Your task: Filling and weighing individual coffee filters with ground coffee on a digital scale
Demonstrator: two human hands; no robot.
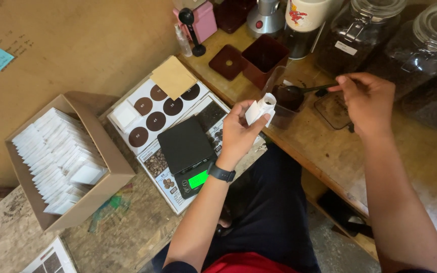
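Two hands at work over the wooden bench [330,151]. Far left: open cardboard box [67,156] packed with white filter bags, standing on edge. Next: black scale [185,151], green display lit, resting on a printed colour chart [150,108], platform bare. Left hand [238,134] pinches a small white filter bag [261,107] between thumb and fingers, mouth up, just beside a dark container [287,98]. Right hand [367,101] closes thumb and fingertips on the handle end of a dark scoop [299,91], bowl over that container. Judgement: bag mouth should be kept spread and level, close under the scoop bowl; tipping slowly would limit spillage onto the bench. Large glass jars [431,55] stand far right, lids clamped
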